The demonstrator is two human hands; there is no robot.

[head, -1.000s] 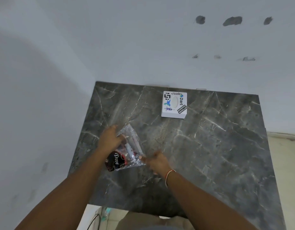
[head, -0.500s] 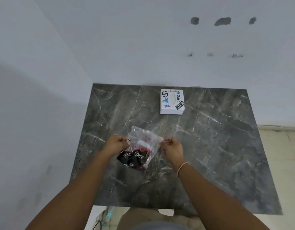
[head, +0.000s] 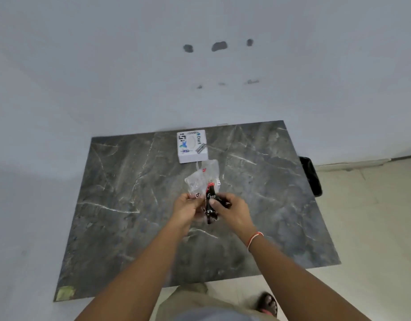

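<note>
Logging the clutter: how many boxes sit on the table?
1: the white stickered box at the table's far edge, just beyond the clear bag; none seems hidden.

Person, seen from above.
- Left hand (head: 186,210) and right hand (head: 234,212): bare, with the forearms bare to the frame edge.
- Band (head: 255,239): thin thread, orange-red and white, round the right wrist.
- Trousers (head: 188,300): khaki-olive, loose.
- Shirt (head: 211,317): grey-blue hem at the bottom edge.
- Sandal (head: 268,302): dark strap, reddish sole edge, toes showing.
</note>
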